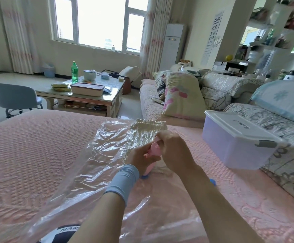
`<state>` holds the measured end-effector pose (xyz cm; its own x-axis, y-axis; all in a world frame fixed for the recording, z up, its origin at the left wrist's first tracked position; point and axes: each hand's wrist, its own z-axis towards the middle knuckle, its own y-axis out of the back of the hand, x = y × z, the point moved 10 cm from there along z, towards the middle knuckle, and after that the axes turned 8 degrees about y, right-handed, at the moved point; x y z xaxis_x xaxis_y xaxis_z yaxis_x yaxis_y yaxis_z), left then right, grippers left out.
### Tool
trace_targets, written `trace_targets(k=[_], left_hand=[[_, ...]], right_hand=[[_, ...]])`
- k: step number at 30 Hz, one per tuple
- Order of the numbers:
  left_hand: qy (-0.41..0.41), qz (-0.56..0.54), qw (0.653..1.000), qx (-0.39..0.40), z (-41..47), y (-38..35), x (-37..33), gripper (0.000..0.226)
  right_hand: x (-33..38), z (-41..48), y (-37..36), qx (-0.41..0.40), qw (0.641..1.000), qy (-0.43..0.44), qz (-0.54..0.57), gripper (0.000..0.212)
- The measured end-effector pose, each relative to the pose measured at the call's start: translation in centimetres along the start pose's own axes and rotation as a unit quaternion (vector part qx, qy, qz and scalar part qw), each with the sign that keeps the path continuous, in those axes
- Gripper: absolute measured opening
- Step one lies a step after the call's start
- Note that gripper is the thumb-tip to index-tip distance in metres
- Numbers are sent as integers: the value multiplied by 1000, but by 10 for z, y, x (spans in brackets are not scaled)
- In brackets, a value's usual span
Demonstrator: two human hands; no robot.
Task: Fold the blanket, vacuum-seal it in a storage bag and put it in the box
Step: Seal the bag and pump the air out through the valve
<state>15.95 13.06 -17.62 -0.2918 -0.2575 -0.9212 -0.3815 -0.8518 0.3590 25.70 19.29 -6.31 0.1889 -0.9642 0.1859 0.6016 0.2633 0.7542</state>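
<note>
Both hands meet over a small pink plastic hand pump (153,149) standing upright on the clear crinkled plastic storage bag (93,165), which lies flat across the pink quilted bed cover (37,146). The left hand (139,158), with a pale blue sleeve at the wrist, is curled round the pump's barrel; the right hand (174,151) is wrapped round its upper end, fingers closed on it. The pump's foot sits on a blue valve (145,176) in the bag, at six o'clock from the hands. The cream blanket (148,128) sits inside the bag's far end, shrunk into tight ridges, at twelve o'clock from the hands and just beyond the right knuckles. The translucent lilac plastic box (237,142), white lid on, stands at three o'clock, well apart from the bag
</note>
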Motion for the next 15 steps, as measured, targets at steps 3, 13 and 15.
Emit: trace_targets(k=[3, 13, 15], left_hand=[[6, 0, 1000, 6, 2, 1, 3, 50], [7, 5, 1000, 19, -2, -4, 3, 52], [1, 2, 1000, 19, -4, -5, 1, 41]], right_hand=[[12, 11, 38, -82, 996, 14, -17, 10], [12, 4, 53, -208, 978, 16, 9, 16], [0, -1, 5, -60, 998, -13, 21, 16]])
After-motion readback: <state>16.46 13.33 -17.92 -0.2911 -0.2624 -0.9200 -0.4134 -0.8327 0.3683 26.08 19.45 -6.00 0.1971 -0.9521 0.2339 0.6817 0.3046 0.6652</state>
